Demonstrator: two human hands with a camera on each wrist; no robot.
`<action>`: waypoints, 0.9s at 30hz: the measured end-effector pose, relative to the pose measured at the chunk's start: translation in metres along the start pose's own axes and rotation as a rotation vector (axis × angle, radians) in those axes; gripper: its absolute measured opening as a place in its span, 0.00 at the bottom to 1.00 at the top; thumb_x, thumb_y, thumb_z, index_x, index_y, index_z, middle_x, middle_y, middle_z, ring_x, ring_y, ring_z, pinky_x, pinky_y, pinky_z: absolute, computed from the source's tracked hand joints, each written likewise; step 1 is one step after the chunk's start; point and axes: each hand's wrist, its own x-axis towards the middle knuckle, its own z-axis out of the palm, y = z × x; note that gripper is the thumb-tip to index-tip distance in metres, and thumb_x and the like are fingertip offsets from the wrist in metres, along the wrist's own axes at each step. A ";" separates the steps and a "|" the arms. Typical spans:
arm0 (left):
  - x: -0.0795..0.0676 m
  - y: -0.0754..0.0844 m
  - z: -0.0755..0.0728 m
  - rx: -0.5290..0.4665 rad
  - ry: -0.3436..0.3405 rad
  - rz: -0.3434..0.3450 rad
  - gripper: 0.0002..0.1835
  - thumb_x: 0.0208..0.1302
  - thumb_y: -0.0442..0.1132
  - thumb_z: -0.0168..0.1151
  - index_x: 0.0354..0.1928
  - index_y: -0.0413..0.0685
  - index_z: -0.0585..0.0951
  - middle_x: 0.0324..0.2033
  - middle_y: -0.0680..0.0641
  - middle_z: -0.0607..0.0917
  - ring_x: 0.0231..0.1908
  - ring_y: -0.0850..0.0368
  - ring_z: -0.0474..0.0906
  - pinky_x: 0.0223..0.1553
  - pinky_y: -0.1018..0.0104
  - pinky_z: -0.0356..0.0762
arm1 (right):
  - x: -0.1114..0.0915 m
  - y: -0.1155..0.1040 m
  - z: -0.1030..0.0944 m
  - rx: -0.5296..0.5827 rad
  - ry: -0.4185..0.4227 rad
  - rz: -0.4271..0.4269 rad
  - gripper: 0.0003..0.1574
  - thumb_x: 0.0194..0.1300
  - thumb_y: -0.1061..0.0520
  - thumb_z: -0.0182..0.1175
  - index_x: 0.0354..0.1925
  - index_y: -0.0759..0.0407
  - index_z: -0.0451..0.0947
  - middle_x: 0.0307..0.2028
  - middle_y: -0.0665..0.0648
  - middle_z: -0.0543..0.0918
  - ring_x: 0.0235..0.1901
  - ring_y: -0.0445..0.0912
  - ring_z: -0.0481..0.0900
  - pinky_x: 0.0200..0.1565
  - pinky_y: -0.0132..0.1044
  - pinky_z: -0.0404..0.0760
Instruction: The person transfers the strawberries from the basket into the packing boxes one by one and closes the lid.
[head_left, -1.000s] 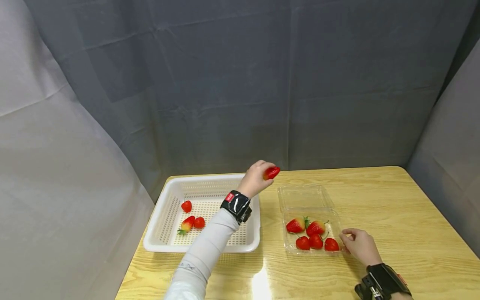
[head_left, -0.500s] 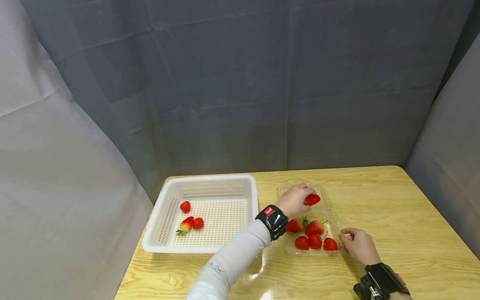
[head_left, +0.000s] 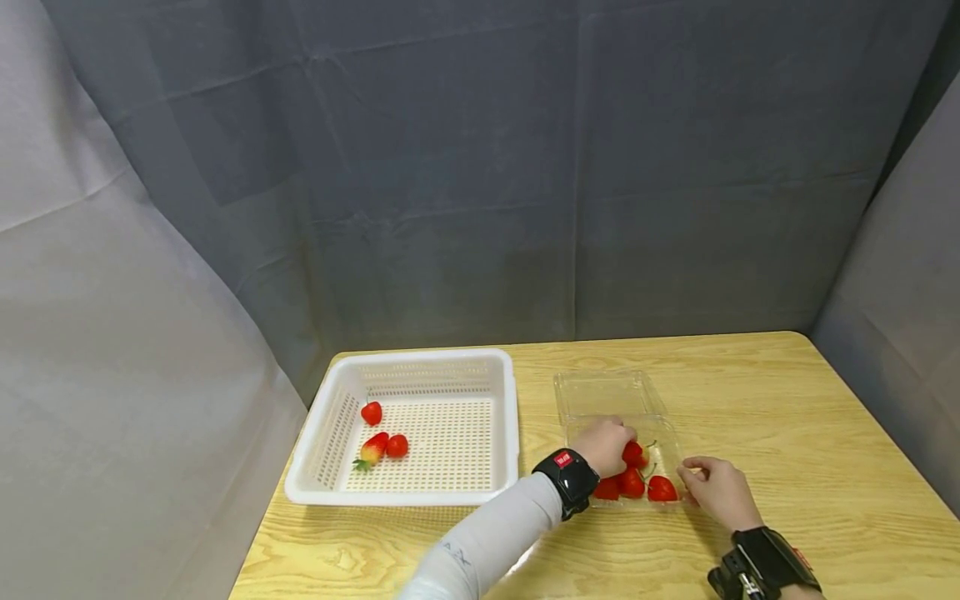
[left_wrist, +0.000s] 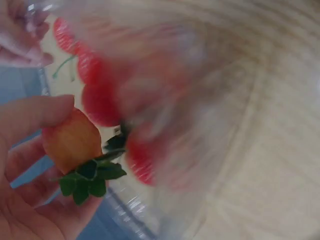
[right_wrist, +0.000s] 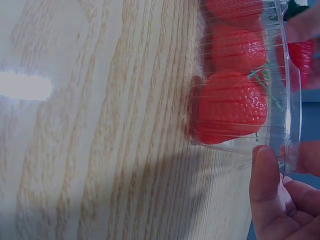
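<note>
Red strawberry (left_wrist: 75,142) pinched in left hand (head_left: 602,447)

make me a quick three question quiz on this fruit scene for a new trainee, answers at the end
1. Multiple choice: how many fruits lie in the white basket?
a) one
b) three
c) five

2. True or false: the right hand is touching that basket.

3. Short answer: what is the left hand holding?

Key:
1. b, three.
2. False; it pinches the edge of the clear container.
3. A strawberry with green leaves.
</note>
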 end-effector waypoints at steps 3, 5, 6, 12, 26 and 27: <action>-0.001 0.001 0.011 0.023 -0.005 -0.031 0.16 0.47 0.41 0.69 0.41 0.61 0.81 0.33 0.59 0.77 0.33 0.67 0.73 0.30 0.78 0.69 | -0.001 0.000 0.000 0.007 -0.002 0.002 0.22 0.62 0.60 0.53 0.46 0.79 0.72 0.17 0.54 0.77 0.17 0.46 0.76 0.20 0.33 0.66; -0.002 0.002 0.017 0.026 -0.009 -0.054 0.17 0.47 0.40 0.69 0.41 0.62 0.81 0.32 0.58 0.77 0.32 0.66 0.73 0.29 0.77 0.69 | -0.001 -0.001 0.001 0.008 -0.001 0.003 0.21 0.61 0.60 0.53 0.45 0.79 0.72 0.16 0.54 0.77 0.17 0.46 0.75 0.20 0.33 0.66; -0.003 0.003 0.018 0.026 -0.010 -0.062 0.17 0.46 0.40 0.70 0.42 0.62 0.81 0.31 0.58 0.77 0.32 0.66 0.73 0.28 0.76 0.69 | -0.001 -0.001 0.001 0.006 0.000 0.005 0.21 0.61 0.60 0.53 0.45 0.79 0.73 0.16 0.54 0.77 0.16 0.46 0.75 0.20 0.33 0.66; -0.007 0.011 0.024 0.079 -0.013 -0.068 0.13 0.50 0.41 0.67 0.38 0.67 0.82 0.30 0.59 0.77 0.32 0.66 0.76 0.24 0.73 0.72 | 0.000 0.000 0.001 -0.001 0.001 -0.002 0.21 0.62 0.59 0.53 0.45 0.79 0.73 0.16 0.54 0.76 0.16 0.45 0.74 0.19 0.33 0.64; -0.007 -0.001 0.008 0.010 -0.035 -0.022 0.23 0.46 0.43 0.68 0.48 0.65 0.79 0.40 0.60 0.78 0.38 0.68 0.75 0.27 0.75 0.71 | -0.002 -0.004 -0.002 0.010 -0.024 0.008 0.22 0.63 0.59 0.52 0.46 0.79 0.72 0.16 0.54 0.76 0.17 0.47 0.76 0.20 0.34 0.65; -0.007 -0.005 -0.003 -0.005 -0.032 -0.016 0.24 0.46 0.44 0.68 0.50 0.64 0.78 0.42 0.60 0.78 0.40 0.67 0.75 0.29 0.75 0.72 | -0.001 -0.004 -0.002 0.011 -0.024 0.006 0.22 0.63 0.59 0.52 0.46 0.79 0.72 0.16 0.54 0.76 0.17 0.47 0.76 0.20 0.34 0.65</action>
